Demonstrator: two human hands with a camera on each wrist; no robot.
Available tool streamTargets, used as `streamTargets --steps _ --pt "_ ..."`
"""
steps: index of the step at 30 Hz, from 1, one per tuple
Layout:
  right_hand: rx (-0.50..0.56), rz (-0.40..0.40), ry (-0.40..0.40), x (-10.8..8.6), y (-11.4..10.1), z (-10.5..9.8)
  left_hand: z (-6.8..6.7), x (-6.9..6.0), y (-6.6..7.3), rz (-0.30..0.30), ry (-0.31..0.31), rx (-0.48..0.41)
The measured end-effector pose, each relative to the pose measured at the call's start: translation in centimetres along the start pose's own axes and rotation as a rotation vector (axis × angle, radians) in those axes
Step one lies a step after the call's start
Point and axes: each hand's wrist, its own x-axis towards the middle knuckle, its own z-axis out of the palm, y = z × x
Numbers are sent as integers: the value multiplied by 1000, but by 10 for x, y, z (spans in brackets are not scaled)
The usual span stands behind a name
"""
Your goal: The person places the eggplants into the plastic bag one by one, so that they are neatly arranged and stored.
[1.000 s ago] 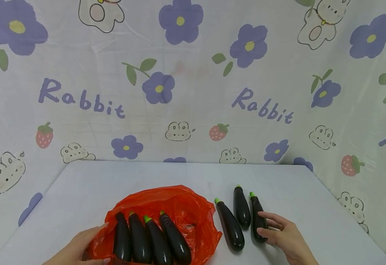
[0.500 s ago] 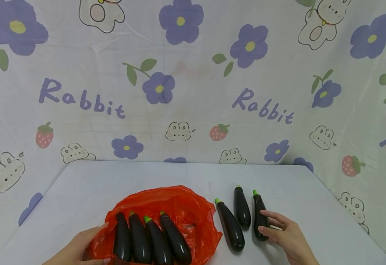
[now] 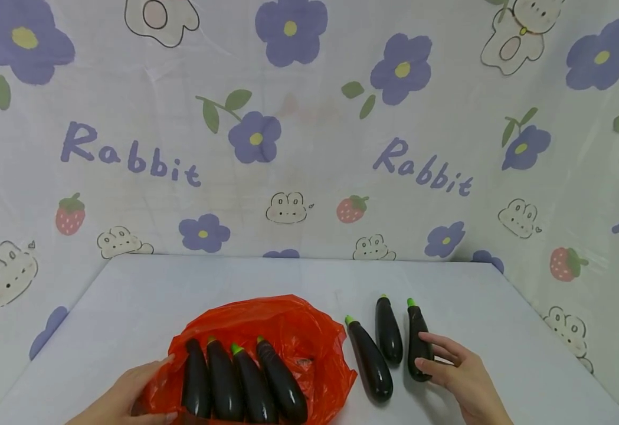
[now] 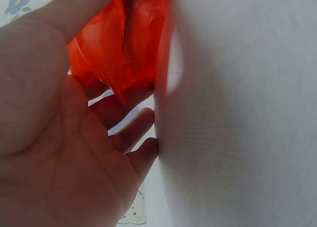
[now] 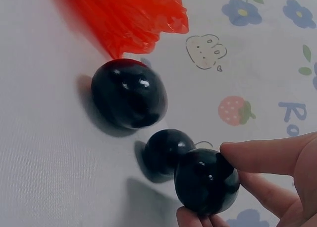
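In the head view my right hand (image 3: 463, 375) pinches a glossy black eggplant (image 3: 416, 330) with a green stem end between thumb and fingers. The right wrist view shows this eggplant (image 5: 204, 182) end-on, its shadow falling apart from it on the table. Just left of it lie two more, a middle eggplant (image 3: 389, 333) and a larger-looking eggplant (image 3: 371, 366). My left hand (image 3: 123, 392) holds the left side of a red plastic bag (image 3: 325, 348), whose mouth gapes open. Inside, several eggplants (image 3: 224, 381) lie side by side. The left wrist view shows fingers behind the bag's film (image 4: 131, 43).
Everything lies on a white table (image 3: 267, 274). Behind and at the sides hangs a white curtain (image 3: 309, 171) printed with flowers, rabbits and strawberries. White table surface stretches beyond the bag and to the right of my right hand.
The eggplant in my right hand has shifted slightly away from me and to the right, widening its gap from the middle eggplant. My left hand and the bag stay put.
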Motion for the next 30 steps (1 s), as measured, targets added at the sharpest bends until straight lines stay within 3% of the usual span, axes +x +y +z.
streamTargets --steps 3,5,10,18,21,25,30 --pt "-1 -8 -7 -3 -3 1 -1 0 0 44 -3 18" --pt "9 -13 -11 -6 -6 3 -1 0 1 33 0 23" --pt "38 -26 -23 -17 -16 8 0 -4 3 -69 27 31" --pt "29 -69 -76 -36 -38 22 -2 -4 7 -55 13 36" --pt "-6 -83 -96 -45 -43 28 -2 -6 9 -119 42 52" --pt "-25 -88 -176 -55 -51 30 -1 -6 10 -162 57 59" --pt "-56 -97 -323 -63 -65 29 -1 -7 9 -169 63 70"
